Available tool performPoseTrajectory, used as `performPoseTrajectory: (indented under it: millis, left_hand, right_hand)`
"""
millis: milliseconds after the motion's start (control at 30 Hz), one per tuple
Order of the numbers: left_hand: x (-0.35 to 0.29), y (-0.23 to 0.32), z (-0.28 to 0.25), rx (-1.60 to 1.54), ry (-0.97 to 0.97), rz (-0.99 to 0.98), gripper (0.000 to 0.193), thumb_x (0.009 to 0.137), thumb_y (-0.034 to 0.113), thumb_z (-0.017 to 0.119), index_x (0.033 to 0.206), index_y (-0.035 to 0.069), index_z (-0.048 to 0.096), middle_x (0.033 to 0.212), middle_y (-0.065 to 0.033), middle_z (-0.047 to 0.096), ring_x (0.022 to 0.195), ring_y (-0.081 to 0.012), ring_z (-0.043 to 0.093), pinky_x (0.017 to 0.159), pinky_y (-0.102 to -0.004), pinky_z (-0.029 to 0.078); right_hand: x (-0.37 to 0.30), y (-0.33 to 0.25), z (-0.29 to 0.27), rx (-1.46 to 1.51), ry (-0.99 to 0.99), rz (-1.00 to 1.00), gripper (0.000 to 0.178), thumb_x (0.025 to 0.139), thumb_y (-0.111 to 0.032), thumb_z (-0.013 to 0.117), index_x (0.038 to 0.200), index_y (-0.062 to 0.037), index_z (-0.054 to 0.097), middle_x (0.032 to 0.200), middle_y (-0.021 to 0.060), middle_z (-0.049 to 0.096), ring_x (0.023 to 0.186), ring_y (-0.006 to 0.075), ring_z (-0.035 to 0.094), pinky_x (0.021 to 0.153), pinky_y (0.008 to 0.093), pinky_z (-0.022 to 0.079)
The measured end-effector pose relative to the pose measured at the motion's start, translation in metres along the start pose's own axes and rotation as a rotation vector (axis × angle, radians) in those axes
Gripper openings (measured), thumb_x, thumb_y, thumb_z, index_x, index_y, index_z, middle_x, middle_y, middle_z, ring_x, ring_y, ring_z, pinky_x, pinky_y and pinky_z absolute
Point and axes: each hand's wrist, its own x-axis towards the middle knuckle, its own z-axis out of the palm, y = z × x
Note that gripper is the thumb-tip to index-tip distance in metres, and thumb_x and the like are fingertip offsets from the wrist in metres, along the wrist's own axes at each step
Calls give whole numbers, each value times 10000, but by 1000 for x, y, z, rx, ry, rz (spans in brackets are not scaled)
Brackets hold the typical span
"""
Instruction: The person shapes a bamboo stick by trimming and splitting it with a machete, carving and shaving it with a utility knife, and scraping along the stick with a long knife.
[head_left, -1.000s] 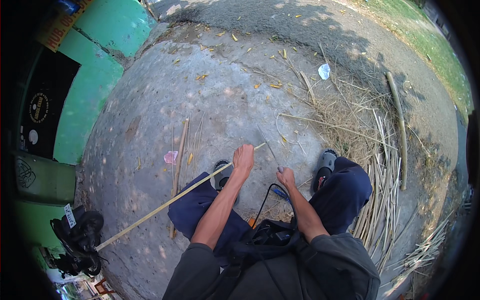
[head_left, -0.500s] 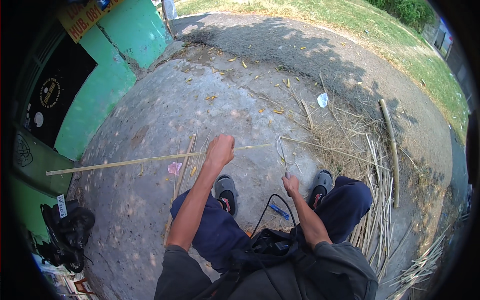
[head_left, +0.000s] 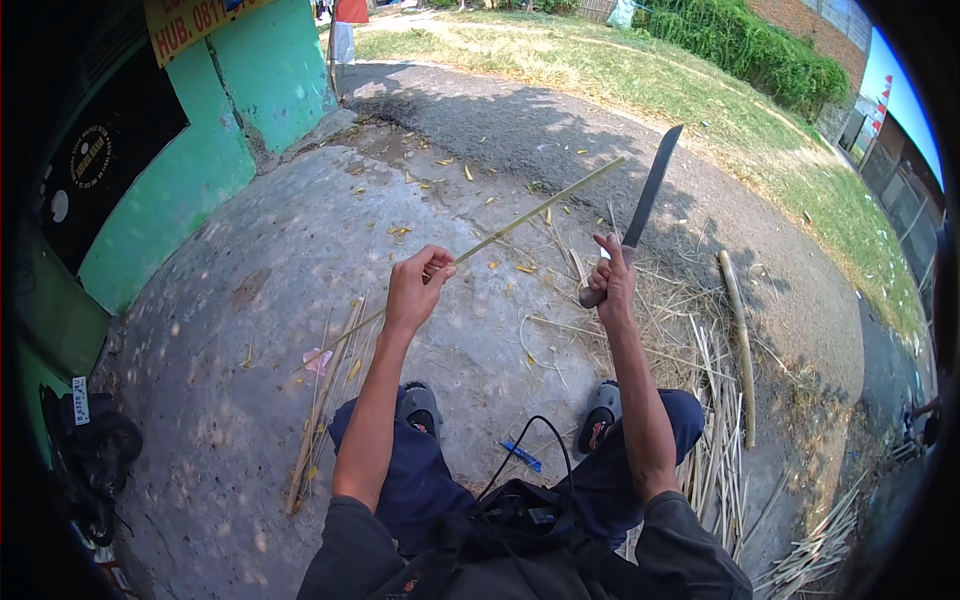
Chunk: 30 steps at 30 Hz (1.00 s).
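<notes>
Pinched in the fingers of my left hand (head_left: 412,288) is a long, thin bamboo strip (head_left: 540,208). It slants upward to the right, its far end near the blade, while its other end runs down behind my wrist. My right hand (head_left: 616,284) is raised and grips the handle of a machete (head_left: 655,185) with a long dark blade pointing up. The index finger of that hand is partly extended. Strip and blade appear apart.
Split bamboo strips (head_left: 715,420) lie beside my right knee, near a bamboo pole (head_left: 738,345). More strips (head_left: 325,400) lie at left by a pink scrap (head_left: 317,360). A blue tool (head_left: 521,456) rests between my feet. A motorcycle (head_left: 95,450) stands by the green wall (head_left: 275,85).
My right hand has risen, swinging the machete up from low between my knees. The strip has turned from nearly level to slanting up rightward. My view has tilted up.
</notes>
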Motion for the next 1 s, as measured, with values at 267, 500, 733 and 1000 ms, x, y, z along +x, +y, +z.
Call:
performPoseTrajectory:
  millis: [267,500,733,1000]
  left_hand:
    - [3,37,20,-152,117,143,182,888,16,780,1067,-9,752,913,-108,785,813,-150,760,725,-293,606]
    - [5,67,45,-356,-11,89,192,905,42,796,1053,-49,715,969,-114,779,903,-152,758,790,-292,624]
    - [-8,71,77,-376,-138,46,181,898,50,801,1045,-18,722,930,-82,780,876,-145,761,826,-295,622]
    - [-24,78,111,-343,-206,124,139,889,-11,787,1014,-13,725,919,-83,780,893,-154,767,836,-302,629]
  right_hand:
    - [-23,-79,54,-22,-230,-109,548,971,-382,763,1331,9,625,622,-97,342,474,28,340,476,230,298]
    - [-57,-61,78,-21,-220,-101,414,960,-242,781,1257,21,663,630,-69,460,466,25,379,445,219,310]
    - [-70,-55,60,-36,-212,-127,444,950,-217,785,1293,35,658,617,-70,496,449,27,394,437,231,292]
    - [-69,-76,35,124,-180,-269,483,977,-197,750,1362,55,603,612,-65,461,459,33,388,445,234,294]
